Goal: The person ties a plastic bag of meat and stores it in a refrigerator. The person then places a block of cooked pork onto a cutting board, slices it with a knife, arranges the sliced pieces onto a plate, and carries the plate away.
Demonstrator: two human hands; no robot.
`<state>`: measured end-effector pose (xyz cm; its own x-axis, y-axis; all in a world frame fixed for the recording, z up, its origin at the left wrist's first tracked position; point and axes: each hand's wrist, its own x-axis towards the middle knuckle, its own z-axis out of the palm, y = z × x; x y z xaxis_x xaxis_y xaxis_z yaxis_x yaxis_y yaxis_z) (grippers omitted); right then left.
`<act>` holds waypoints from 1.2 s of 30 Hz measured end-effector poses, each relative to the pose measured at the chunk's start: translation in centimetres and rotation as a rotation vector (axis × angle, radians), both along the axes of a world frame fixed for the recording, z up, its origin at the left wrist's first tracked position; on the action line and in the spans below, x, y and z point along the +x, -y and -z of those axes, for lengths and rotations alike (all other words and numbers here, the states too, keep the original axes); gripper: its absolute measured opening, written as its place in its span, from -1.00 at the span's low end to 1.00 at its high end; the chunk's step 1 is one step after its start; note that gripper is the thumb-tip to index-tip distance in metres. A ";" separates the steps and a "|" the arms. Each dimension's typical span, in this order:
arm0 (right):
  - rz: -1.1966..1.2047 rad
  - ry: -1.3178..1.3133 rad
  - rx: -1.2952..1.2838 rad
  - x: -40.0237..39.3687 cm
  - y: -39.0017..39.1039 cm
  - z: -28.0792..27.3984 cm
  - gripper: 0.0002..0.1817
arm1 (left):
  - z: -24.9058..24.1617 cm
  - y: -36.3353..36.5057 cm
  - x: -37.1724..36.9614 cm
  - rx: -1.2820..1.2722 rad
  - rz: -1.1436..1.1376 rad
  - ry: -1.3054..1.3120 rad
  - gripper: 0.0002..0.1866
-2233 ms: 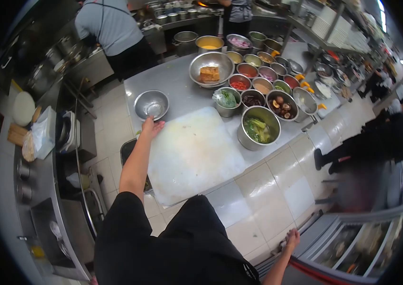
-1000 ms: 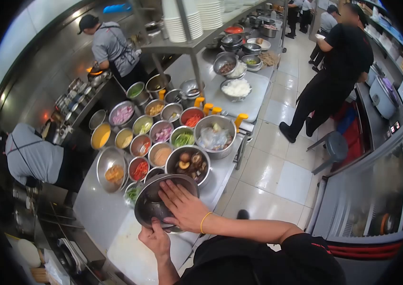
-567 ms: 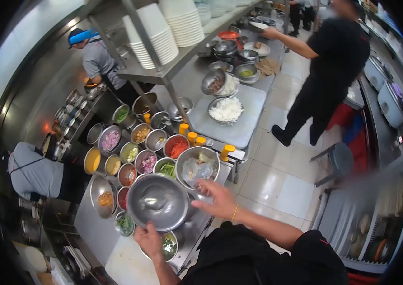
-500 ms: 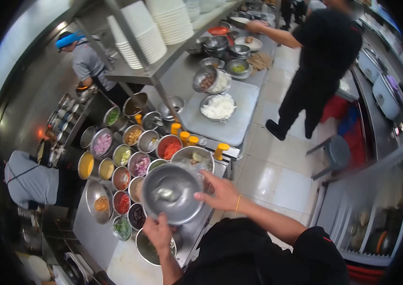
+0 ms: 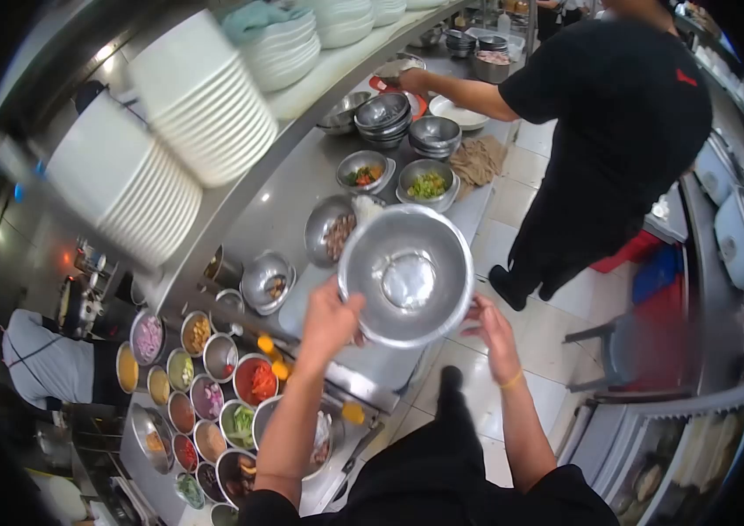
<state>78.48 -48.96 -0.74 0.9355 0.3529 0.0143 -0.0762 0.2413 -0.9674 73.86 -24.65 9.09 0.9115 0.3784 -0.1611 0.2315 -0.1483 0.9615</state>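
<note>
An empty-looking metal bowl is held up over the white cutting board, its open side facing me. My left hand grips its lower left rim, thumb at the edge. At the lower right rim is my right hand, fingers apart, with a yellow band at the wrist; whether the fingertips touch the rim is hard to tell. Just behind the held bowl lies a metal bowl of chopped meat, with something white beside it, mostly hidden.
Containers of chopped vegetables crowd the lower left counter. Stacked white dishes fill the shelf above. Metal bowls of food stand farther back. A co-worker in black stands at the right of the counter, near a stool.
The metal bowl and both hands have moved up and right, from above the vegetable containers to above the cutting board. The view has shifted, and the co-worker in black appears closer.
</note>
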 end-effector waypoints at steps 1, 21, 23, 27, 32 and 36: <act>0.034 0.082 -0.059 2.9 0.0 0.6 -0.57 | -0.3 -1.2 3.5 -0.037 -0.034 -0.013 -0.73; 0.278 0.043 -0.562 23.9 6.6 13.0 -0.83 | 8.9 -14.4 45.2 -0.577 -0.143 -0.136 -0.35; 0.130 -0.098 -0.373 26.3 4.4 11.5 -0.93 | 6.7 -12.2 42.3 -0.439 -0.116 -0.227 -0.44; 0.058 0.695 -0.259 29.0 -5.0 -2.2 -0.85 | 1.1 -7.7 32.1 -0.193 0.098 -0.154 -0.71; -0.064 0.924 0.148 33.0 -13.6 -14.9 -0.83 | -7.8 -3.8 16.3 0.267 0.185 0.059 -0.79; 0.168 1.502 0.013 40.0 -20.5 -25.9 -0.75 | -12.5 -1.6 3.9 0.268 0.016 0.002 -0.85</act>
<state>118.52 -28.47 25.20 0.0775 0.2387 0.9680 0.9809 0.1556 -0.1169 77.73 -23.02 21.62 0.9181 0.3924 -0.0553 0.2250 -0.4013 0.8879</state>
